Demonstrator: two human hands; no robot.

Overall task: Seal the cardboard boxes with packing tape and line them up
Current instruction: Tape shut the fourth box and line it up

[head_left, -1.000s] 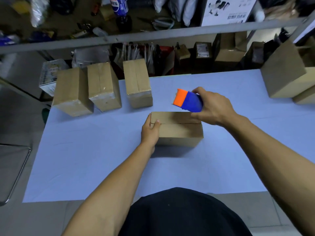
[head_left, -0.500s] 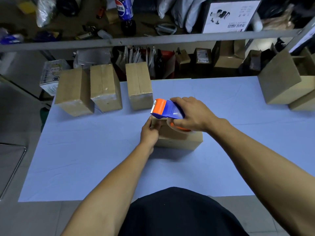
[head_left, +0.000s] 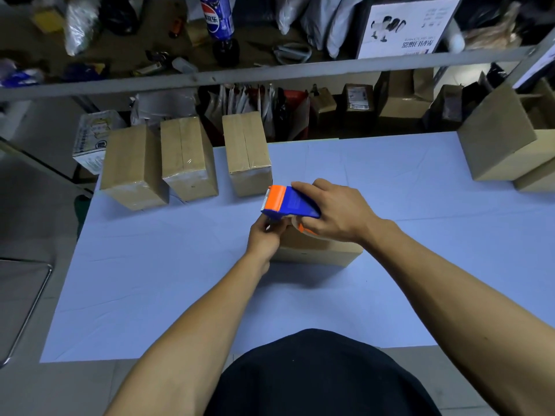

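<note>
A brown cardboard box [head_left: 318, 253] lies in the middle of the pale blue table [head_left: 150, 280]. My right hand [head_left: 336, 211] grips a blue and orange tape dispenser [head_left: 288, 202] over the box's left end. Just under the dispenser's orange head, my left hand [head_left: 265, 238] has its fingers curled at the tape end and against the box's left edge. Most of the box top is hidden by both hands. Three taped boxes stand in a row at the table's far left: one [head_left: 132, 166], a second [head_left: 186, 157] and a third [head_left: 247, 151].
Untaped cardboard boxes [head_left: 504, 136] are stacked at the table's far right corner. A metal shelf rail [head_left: 270, 75] crosses above the far edge, with clutter and a cola bottle [head_left: 216, 16] behind it. A metal chair frame [head_left: 27, 307] stands left of the table.
My right hand has brought the dispenser down and left from above the box's right end to its left end. My left hand shifted from holding the box's left side to the tape end under the dispenser.
</note>
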